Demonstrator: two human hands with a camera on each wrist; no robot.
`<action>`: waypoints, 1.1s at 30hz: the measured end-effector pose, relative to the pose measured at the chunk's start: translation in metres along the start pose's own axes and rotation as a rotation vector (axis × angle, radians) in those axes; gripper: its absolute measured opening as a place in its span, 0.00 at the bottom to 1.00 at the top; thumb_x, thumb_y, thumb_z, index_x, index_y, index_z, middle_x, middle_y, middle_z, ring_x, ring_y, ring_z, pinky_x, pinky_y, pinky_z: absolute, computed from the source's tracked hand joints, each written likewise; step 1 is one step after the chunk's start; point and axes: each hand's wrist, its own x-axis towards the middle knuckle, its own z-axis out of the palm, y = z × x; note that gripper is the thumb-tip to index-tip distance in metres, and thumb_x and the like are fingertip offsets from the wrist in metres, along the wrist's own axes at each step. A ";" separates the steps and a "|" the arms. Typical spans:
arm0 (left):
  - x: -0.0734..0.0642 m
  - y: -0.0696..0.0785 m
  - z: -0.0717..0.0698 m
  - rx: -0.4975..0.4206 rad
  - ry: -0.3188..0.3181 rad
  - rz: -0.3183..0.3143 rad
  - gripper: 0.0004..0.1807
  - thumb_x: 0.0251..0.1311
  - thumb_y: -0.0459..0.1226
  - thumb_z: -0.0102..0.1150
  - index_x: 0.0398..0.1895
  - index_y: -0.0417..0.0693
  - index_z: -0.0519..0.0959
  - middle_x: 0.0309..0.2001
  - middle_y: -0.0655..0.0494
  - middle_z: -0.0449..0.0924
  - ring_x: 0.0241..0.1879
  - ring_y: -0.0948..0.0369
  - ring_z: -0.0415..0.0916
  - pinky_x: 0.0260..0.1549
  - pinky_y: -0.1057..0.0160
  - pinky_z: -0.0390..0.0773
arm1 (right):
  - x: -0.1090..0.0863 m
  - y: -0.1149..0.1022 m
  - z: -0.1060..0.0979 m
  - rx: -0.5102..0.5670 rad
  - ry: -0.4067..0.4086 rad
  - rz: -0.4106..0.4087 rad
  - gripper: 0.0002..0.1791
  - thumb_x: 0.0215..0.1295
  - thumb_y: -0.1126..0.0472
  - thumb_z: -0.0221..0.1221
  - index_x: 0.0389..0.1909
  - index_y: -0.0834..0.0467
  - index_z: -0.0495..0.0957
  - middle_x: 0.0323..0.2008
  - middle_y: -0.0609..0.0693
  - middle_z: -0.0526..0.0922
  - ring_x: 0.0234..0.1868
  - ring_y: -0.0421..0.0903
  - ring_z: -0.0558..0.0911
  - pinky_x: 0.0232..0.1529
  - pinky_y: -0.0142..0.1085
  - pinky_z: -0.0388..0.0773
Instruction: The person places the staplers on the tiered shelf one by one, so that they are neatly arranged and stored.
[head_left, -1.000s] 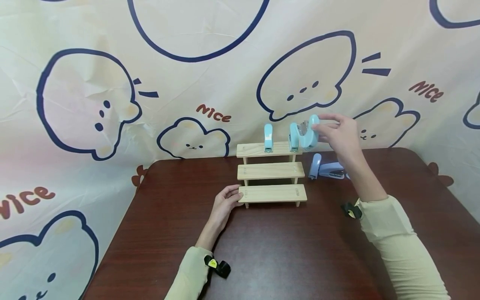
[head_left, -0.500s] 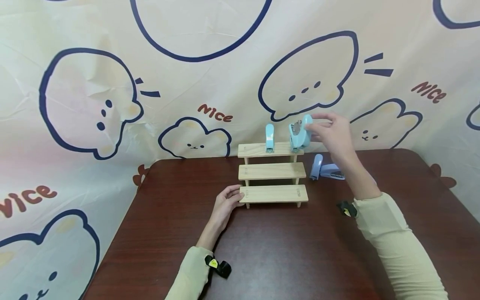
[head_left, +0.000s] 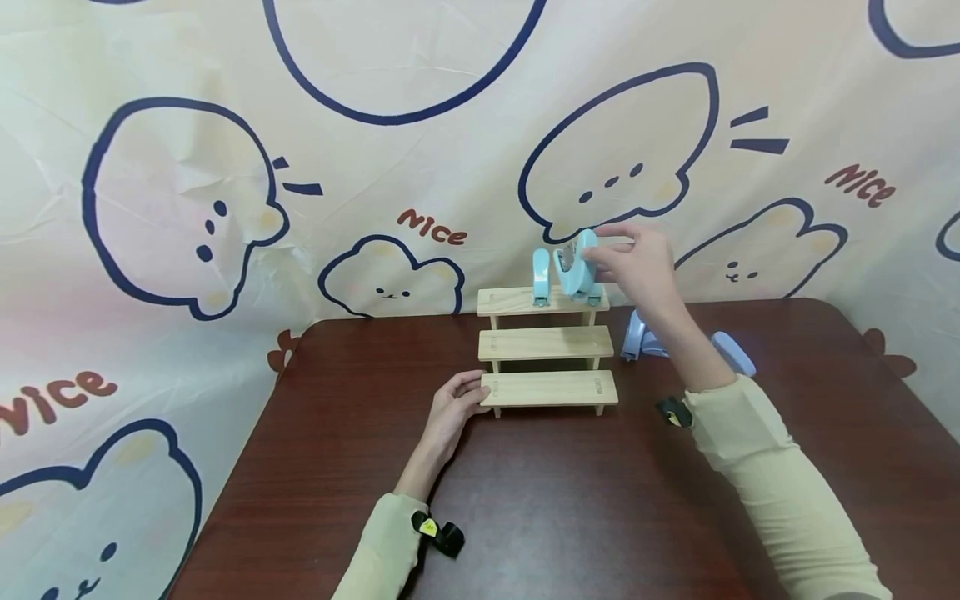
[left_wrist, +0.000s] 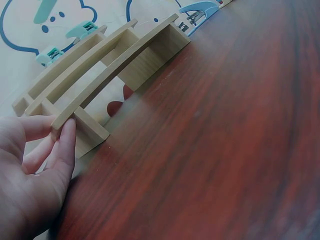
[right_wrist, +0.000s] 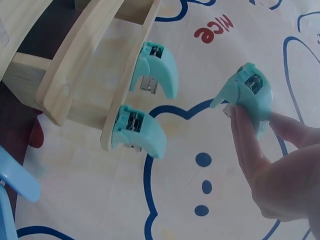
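My left hand (head_left: 453, 408) pinches the left end of the lowest tier of a three-tier wooden rack (head_left: 547, 389), thumb on top. In the right hand (head_left: 637, 262) is a teal stapler (head_left: 576, 268), gripped between thumb and fingers, tilted and raised above the top tier. One teal stapler (head_left: 541, 277) stands toward the left of that tier. Another teal stapler (right_wrist: 140, 132) stands at the tier's right end; in the head view the held one hides most of it. The right wrist view shows the held stapler apart from both standing ones.
Blue staplers lie on the dark wooden table (head_left: 547, 500) right of the rack: one blue stapler (head_left: 633, 337) near it, another blue piece (head_left: 733, 354) beyond the right forearm, which covers part of them. A patterned cloth (head_left: 420, 183) hangs close behind the rack.
My right hand has carried the teal stapler leftward, from beyond the top tier's right end to between the two standing staplers. The left hand keeps its hold on the rack.
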 end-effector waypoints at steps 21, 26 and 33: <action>-0.001 0.000 0.000 0.006 -0.002 0.012 0.22 0.67 0.27 0.61 0.63 0.28 0.74 0.45 0.50 0.78 0.38 0.62 0.79 0.38 0.67 0.82 | 0.014 -0.001 0.061 -0.034 -0.090 -0.059 0.22 0.66 0.66 0.68 0.60 0.66 0.79 0.56 0.64 0.84 0.51 0.57 0.87 0.46 0.44 0.86; 0.000 0.001 -0.001 0.010 -0.001 0.013 0.22 0.67 0.27 0.61 0.62 0.28 0.74 0.45 0.50 0.78 0.38 0.63 0.79 0.37 0.67 0.82 | 0.023 -0.001 0.075 -0.082 -0.097 -0.074 0.22 0.65 0.66 0.68 0.58 0.66 0.80 0.54 0.64 0.85 0.50 0.56 0.87 0.42 0.39 0.87; 0.000 0.001 0.000 0.000 0.008 -0.002 0.22 0.66 0.27 0.62 0.62 0.28 0.74 0.45 0.51 0.78 0.37 0.63 0.79 0.37 0.67 0.82 | 0.034 0.003 0.091 -0.147 -0.123 -0.078 0.21 0.66 0.66 0.67 0.58 0.66 0.80 0.44 0.62 0.88 0.38 0.53 0.89 0.35 0.34 0.86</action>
